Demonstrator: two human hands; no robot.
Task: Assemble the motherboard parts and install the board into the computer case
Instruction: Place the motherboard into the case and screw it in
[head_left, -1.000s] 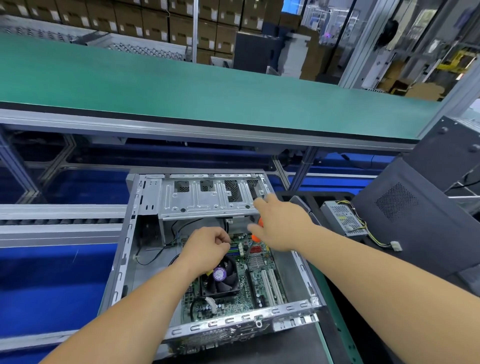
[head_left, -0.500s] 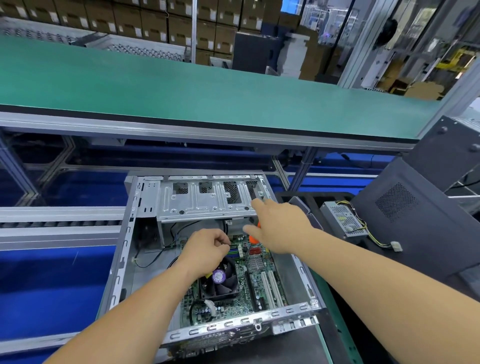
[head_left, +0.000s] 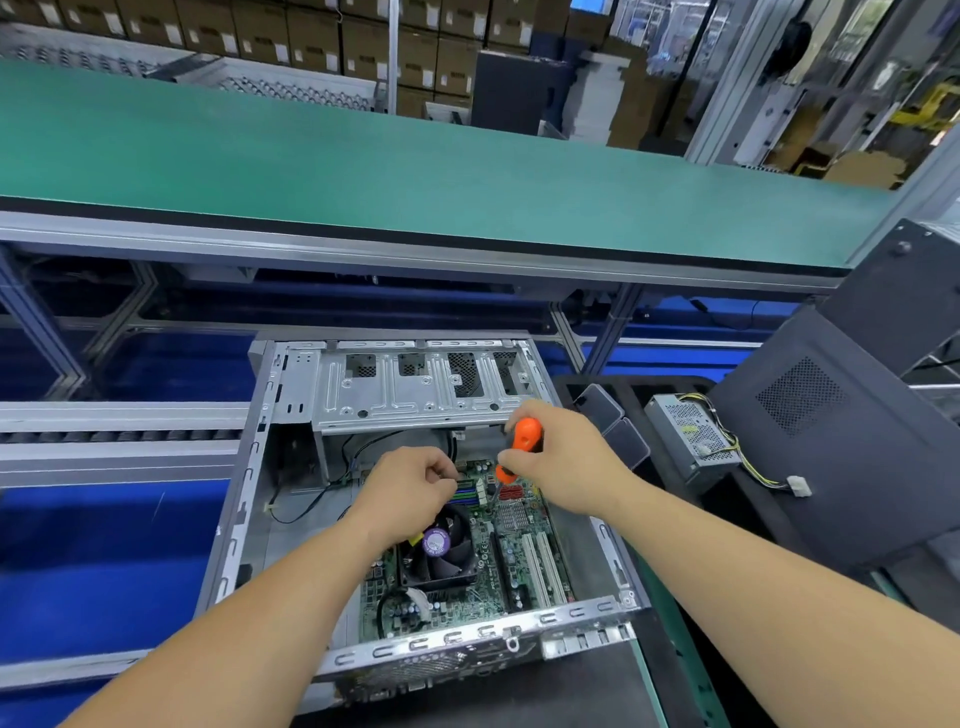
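Change: a second ago the right hand (head_left: 566, 462) reached toward the drive cage (head_left: 415, 387) with the tool mostly hidden; now it has drawn back and turned, so the orange screwdriver (head_left: 522, 447) stands nearly upright over the board's far edge.
Meaning: probably a board screw is about to be driven; the board looks seated, not yet fully fastened.
Right grip: fingers wrapped round the screwdriver handle, thumb on its lower part.
Left grip: left hand (head_left: 410, 493) curled, fingertips pinched together above the memory slots; what they hold, if anything, I cannot tell.
Board: green motherboard (head_left: 514, 561) lies flat inside the open case (head_left: 244, 519), black fan (head_left: 441, 556) with a purple sticker at its middle, white slots to the right.
Case: bare stamped sheet steel, dull grey, perforated cage at the far end, slotted rear rail nearest the camera.
Handle: smooth, bulbous orange plastic.
Nearby: boxy grey power supply (head_left: 691, 431) with yellow-black wires, right of the case.
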